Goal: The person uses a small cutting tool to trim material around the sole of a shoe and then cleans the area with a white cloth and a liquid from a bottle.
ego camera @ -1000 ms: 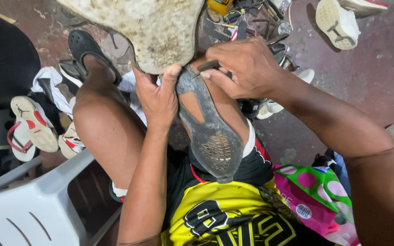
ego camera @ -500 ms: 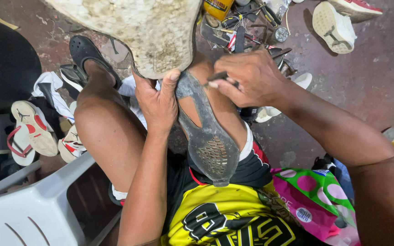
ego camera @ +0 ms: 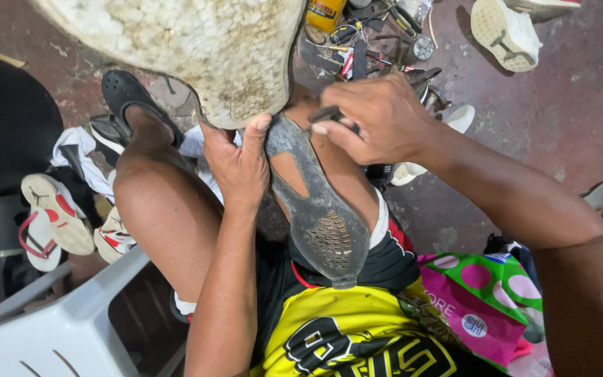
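While the left hand (ego camera: 240,162) keeps gripping the grey rubber outsole (ego camera: 319,213) against the knee, the right hand (ego camera: 378,119), pinching a small dark tool (ego camera: 324,114), has shifted slightly toward the sole's upper tip, working that edge under the white midsole (ego camera: 197,49).

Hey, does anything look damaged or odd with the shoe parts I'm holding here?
Yes. The grey rubber outsole is peeled away from the dirty white midsole, with a hole in its middle. The left hand steadies both; the right hand pinches a small dark tool at the outsole's end.
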